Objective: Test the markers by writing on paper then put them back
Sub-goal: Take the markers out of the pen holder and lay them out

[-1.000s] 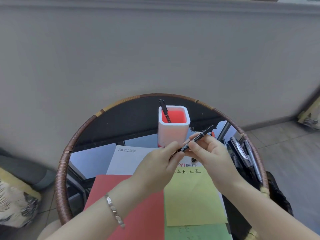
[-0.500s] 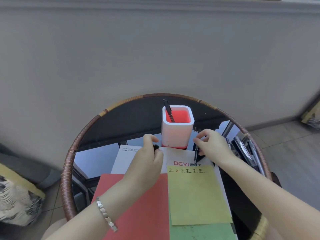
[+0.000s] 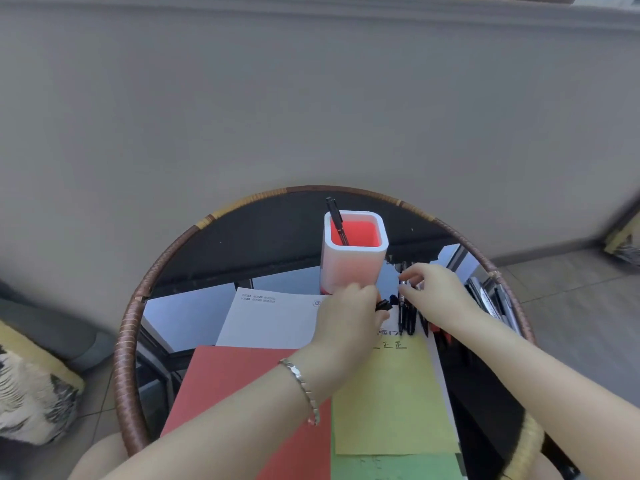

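Observation:
My right hand [image 3: 438, 292] pinches a black marker [image 3: 401, 308] near its top. The marker points down towards the top edge of the yellow paper [image 3: 391, 393], beside a row of written characters [image 3: 391, 345]. My left hand [image 3: 346, 320] holds the marker's black cap [image 3: 383, 304] just left of it, over the white sheet [image 3: 273, 320]. A white pen holder [image 3: 353, 265] with a red inside stands behind both hands and holds one black marker [image 3: 334, 218]. More dark markers [image 3: 491, 299] lie on the table to the right.
The papers lie on a round glass table with a wicker rim [image 3: 130, 334]. A red sheet [image 3: 242, 386] is left of the yellow one and a green sheet [image 3: 391, 467] lies below it. A grey wall stands behind, and cushions [image 3: 31, 393] sit at left.
The hands pulled the cap off the marker and moved apart. My right hand lowered the marker, tip down, to the paper. My left hand then brought the cap rightward, close to the marker.

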